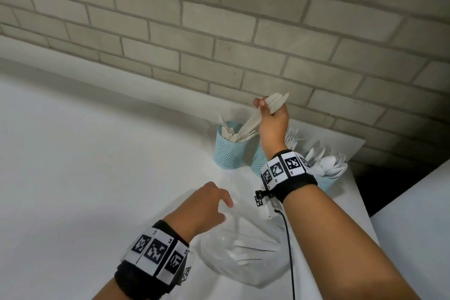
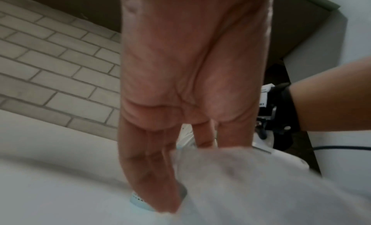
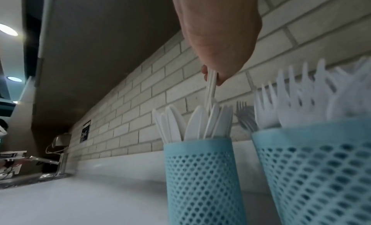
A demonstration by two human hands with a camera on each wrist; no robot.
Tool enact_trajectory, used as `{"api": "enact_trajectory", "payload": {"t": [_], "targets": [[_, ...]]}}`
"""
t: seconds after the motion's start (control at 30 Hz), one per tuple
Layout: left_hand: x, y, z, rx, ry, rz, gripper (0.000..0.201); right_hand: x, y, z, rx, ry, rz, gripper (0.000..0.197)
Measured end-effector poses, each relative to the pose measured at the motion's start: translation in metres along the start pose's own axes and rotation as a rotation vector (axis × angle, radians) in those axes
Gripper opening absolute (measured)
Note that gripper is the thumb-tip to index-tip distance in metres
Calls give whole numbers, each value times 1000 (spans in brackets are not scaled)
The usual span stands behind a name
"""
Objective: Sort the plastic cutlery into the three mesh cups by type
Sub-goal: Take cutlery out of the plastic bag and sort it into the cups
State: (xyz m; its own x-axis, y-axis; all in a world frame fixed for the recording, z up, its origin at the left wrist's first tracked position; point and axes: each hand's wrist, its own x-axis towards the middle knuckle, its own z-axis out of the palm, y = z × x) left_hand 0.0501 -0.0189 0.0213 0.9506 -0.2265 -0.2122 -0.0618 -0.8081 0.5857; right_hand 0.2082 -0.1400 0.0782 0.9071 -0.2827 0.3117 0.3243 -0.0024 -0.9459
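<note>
White plastic knives (image 1: 261,114) are gripped as a bundle in the curled fingers of the right hand (image 1: 272,117), their lower ends reaching into the left pale-blue mesh cup (image 1: 229,151), which already holds knives. Forks fill the middle mesh cup (image 3: 321,173); spoons fill the right mesh cup (image 1: 326,184). That hand is raised above the cups, wrist bent down. A clear plastic bag (image 1: 246,258) with remaining cutlery is touched by the left hand (image 1: 207,207), fingers loosely extended, on the white counter (image 1: 85,165).
</note>
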Motion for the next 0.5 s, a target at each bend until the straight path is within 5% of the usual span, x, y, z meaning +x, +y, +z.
{"api": "enact_trajectory", "payload": {"t": [0.17,0.27,0.4,0.5], "targets": [[-4,-12,-2,-1,-28,15,44,4,19,7,-124,-71,27,15],[-7,-16,-3,-60,-35,34,48,0,21,8,-233,-81,-108,29],[-8,-18,-2,-96,-83,66,55,-1,33,9,-570,-358,-220,29],[-11,-18,0,-118,-138,72,55,-2,28,6,-678,-382,-405,29]]}}
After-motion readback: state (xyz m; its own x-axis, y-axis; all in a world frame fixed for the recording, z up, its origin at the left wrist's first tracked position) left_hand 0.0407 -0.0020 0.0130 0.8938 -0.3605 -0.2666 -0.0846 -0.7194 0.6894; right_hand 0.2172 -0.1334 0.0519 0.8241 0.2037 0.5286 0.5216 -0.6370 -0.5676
